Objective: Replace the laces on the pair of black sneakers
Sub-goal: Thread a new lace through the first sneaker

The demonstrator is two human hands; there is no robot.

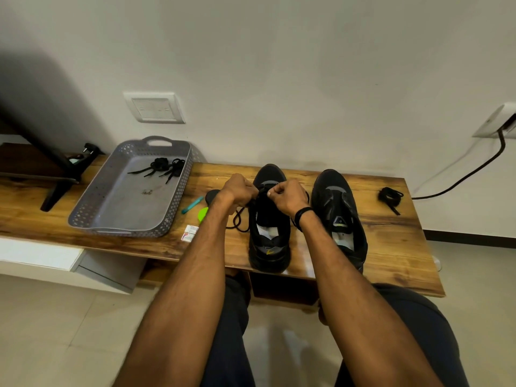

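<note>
Two black sneakers stand side by side on a wooden bench [391,247], toes toward the wall. Over the front eyelets of the left sneaker [269,233], my left hand [237,191] and my right hand [287,195] each pinch a black lace [240,219]. A loop of that lace trails onto the bench left of the shoe. The right sneaker [339,213] stands untouched with no lace showing. A bundled black lace [391,197] lies right of it. Two more bundled black laces [164,166] rest in a grey tray [92,216].
A teal pen [192,204], a green round object [203,214], a dark round lid [212,195] and two small packets [190,233] lie between tray and shoe. A black stand foot [60,188] sits at far left. A cable [474,169] runs along the wall at right.
</note>
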